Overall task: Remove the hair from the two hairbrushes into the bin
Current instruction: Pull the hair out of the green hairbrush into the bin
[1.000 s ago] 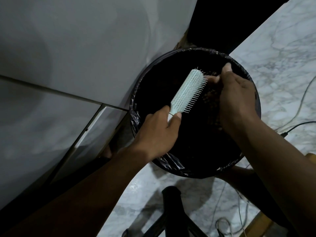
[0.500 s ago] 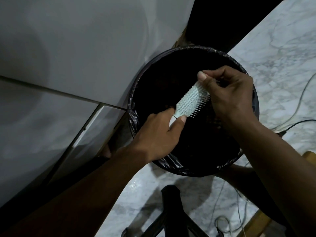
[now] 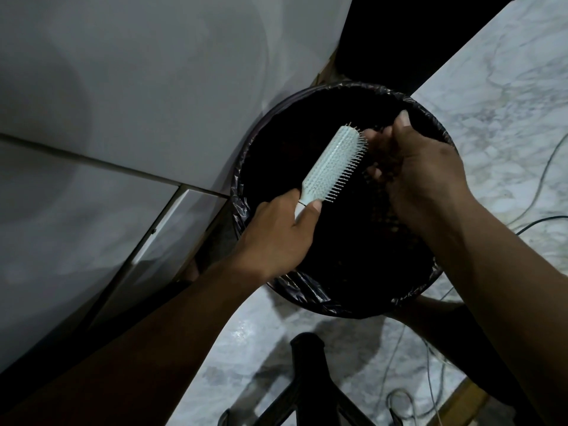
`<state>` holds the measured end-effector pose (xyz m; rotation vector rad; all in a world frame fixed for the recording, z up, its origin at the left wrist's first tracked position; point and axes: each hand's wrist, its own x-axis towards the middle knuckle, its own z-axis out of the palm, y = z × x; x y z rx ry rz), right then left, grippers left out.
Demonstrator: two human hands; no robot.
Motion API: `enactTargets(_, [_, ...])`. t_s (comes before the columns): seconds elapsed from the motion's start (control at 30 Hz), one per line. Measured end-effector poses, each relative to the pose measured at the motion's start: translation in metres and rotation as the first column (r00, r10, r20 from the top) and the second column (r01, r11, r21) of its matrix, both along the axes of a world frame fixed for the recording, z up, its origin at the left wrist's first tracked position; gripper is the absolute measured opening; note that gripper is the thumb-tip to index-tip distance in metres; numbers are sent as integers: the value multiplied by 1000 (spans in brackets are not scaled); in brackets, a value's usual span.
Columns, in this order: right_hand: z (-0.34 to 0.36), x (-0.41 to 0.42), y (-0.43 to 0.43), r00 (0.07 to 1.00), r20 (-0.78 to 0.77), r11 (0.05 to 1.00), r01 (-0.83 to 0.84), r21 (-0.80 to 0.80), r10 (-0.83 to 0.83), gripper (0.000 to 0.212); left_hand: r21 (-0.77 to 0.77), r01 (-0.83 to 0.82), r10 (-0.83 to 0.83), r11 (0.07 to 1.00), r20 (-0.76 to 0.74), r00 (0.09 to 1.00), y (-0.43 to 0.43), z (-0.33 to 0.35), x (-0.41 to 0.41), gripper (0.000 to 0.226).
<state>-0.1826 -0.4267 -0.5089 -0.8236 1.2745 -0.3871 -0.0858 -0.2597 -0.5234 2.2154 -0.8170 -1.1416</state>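
Observation:
A pale mint hairbrush (image 3: pixel 333 166) is held over the round bin (image 3: pixel 310 292), which is lined with a black bag. My left hand (image 3: pixel 276 238) grips the brush by its handle, bristles facing right. My right hand (image 3: pixel 421 167) is just right of the bristles, fingers curled and pinched near the brush tip. Whether hair sits between those fingers is too dark to tell. Only one hairbrush is in view.
A white wall or cabinet face (image 3: pixel 138 103) stands left of the bin. The floor is marble (image 3: pixel 507 103), with cables (image 3: pixel 541 216) at the right. A black stand (image 3: pixel 310 379) rises at the bottom centre, and a wooden edge (image 3: pixel 461 404) shows at lower right.
My right hand was over the bristles half a second ago and has pulled off to the right of the brush. The left hand has tilted the brush head up slightly.

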Motion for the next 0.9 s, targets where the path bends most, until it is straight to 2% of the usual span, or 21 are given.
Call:
enactTargets(0.1, [1, 2, 1, 995, -75, 997, 69, -31, -71, 46, 22, 9, -9, 1000, -7, 1000, 1, -2, -1, 33])
enactTargets(0.17, [0, 2, -1, 989, -94, 993, 113, -24, -115, 44, 22, 8, -8, 1000, -21, 1000, 0, -1, -1, 34])
enactTargets(0.23, [-2, 0, 1, 998, -60, 1000, 29, -3, -29, 30, 4, -25, 25, 1000, -59, 998, -1, -3, 0, 37])
enactTargets(0.33, [-6, 0, 7, 990, 37, 990, -134, 30, 133, 16, -19, -130, 122, 991, -232, 965, -3, -5, 0, 41])
enactTargets(0.43, [-3, 2, 9, 985, 57, 986, -162, -39, 164, 22, -6, -208, 187, 978, -413, 891, -5, -2, -1, 36])
enactTargets(0.5, [0, 1, 11, 980, 3, 969, -199, -145, 201, 31, 7, -208, 187, 978, -465, 865, -6, 1, -1, 34])
enactTargets(0.6, [1, 2, 17, 961, -127, 907, -275, -320, 246, 44, -38, -138, 111, 990, -404, 908, -4, 2, -3, 35])
enactTargets(0.67, [1, 2, 17, 963, -168, 890, -262, -373, 213, 49, -67, -104, 73, 992, -359, 930, -3, 2, -6, 35])
enactTargets(0.9, [-3, 1, 17, 963, -234, 832, -236, -503, 132, 25, -102, -66, 34, 993, -288, 957, -3, 3, -9, 33])
